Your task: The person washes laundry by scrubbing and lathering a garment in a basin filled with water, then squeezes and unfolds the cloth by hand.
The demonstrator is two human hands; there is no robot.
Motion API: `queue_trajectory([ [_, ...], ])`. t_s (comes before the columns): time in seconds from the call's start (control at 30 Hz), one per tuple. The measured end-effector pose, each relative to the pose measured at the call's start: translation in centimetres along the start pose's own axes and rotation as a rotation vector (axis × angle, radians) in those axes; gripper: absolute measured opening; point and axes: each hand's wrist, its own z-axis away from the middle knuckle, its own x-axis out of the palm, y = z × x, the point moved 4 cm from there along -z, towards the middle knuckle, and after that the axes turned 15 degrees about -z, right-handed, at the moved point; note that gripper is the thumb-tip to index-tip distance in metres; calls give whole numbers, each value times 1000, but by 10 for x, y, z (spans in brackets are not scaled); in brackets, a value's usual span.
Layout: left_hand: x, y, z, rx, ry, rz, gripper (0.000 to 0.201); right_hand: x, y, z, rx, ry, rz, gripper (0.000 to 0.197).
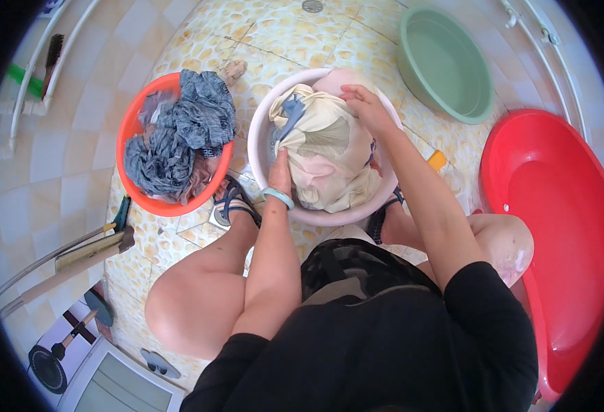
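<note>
A pale pink-white basin [257, 130] stands on the floor between my feet, heaped with a wet-looking cream garment [322, 182]. A blue-grey piece [292, 113] shows on its left side. My left hand [280, 173], with a pale green bangle at the wrist, is closed on the garment's left edge, where folds gather at the fingertips; part of the fingers is hidden. Over the basin's far right side, my right hand [367, 108] is loosely curved with its fingers apart. Its fingertips are beside the cloth and a smooth pale pink surface [346, 80].
Left of the basin, an orange tub [129, 123] holds dark grey patterned clothes [202, 110]. A green basin [446, 62] is at the far right, and a large red tub [556, 206] lies nearer. A yellow block [437, 161] sits on the tiles. Long handles [75, 254] lean at left.
</note>
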Motion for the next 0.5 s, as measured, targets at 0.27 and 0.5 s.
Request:
queue_trajectory([
  [0.27,9,-7,13,-115,71,267,54,-4,19,34,-253,-33,397,44],
  [0.5,4,-9,6,-154,169,266,54,32,7,43,-375,-155,683,50],
])
